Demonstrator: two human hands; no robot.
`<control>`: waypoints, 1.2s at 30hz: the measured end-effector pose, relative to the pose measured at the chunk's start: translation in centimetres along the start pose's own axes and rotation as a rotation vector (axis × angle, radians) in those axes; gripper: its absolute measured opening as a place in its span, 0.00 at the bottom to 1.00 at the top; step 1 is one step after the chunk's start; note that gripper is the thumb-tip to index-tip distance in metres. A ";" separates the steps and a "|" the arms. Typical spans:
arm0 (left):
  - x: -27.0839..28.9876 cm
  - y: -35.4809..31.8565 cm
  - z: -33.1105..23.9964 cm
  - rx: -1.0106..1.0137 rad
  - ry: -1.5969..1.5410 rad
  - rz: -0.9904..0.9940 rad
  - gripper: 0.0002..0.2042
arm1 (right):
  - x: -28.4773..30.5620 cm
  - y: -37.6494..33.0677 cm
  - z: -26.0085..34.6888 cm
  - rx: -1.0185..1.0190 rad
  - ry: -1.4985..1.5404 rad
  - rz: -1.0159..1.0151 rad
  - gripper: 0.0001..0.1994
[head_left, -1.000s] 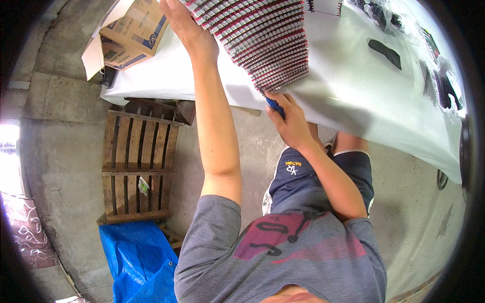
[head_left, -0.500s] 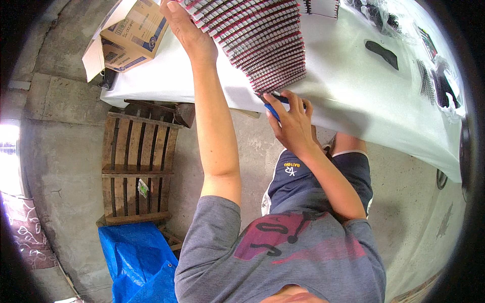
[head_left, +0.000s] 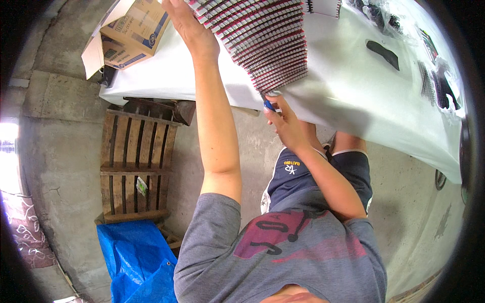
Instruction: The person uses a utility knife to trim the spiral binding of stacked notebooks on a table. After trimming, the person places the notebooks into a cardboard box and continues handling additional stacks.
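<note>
Right grip clamped on blue-handled hand tool; left grip against tall red-and-white wire-bound stack, closure unclear; hard tug might topple it.

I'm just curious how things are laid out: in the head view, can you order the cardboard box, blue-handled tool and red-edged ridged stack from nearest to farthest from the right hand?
1. Blue-handled tool: in the right hand.
2. Red-edged ridged stack: just beyond the tool.
3. Cardboard box: far to the left.
</note>
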State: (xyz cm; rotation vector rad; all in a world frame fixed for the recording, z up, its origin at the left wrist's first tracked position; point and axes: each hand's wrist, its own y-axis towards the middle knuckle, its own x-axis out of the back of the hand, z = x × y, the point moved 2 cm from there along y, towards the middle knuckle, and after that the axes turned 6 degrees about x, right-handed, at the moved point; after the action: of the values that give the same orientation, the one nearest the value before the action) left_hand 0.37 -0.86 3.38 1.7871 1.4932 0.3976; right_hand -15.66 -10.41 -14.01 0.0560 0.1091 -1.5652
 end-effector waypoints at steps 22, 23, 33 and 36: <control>0.2 0.1 0.1 -0.020 0.062 -0.019 0.26 | 1.1 0.1 -1.3 -0.016 -0.006 0.043 0.19; 0.2 0.1 0.1 -0.015 0.049 -0.016 0.26 | 1.3 0.1 -1.3 -0.015 0.016 0.051 0.19; 0.2 0.0 -0.1 -0.009 0.067 -0.011 0.26 | 1.7 -1.2 -0.5 0.597 -1.046 -0.216 0.21; 0.3 -0.1 0.1 -0.030 0.074 -0.019 0.26 | 1.8 -1.0 -0.9 0.584 -1.069 -0.184 0.21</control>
State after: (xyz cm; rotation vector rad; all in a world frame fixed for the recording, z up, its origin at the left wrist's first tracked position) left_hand 0.46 -0.57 3.21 1.7502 1.5464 0.4791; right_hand -16.65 -12.11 -15.01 -0.3415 -1.2045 -1.5776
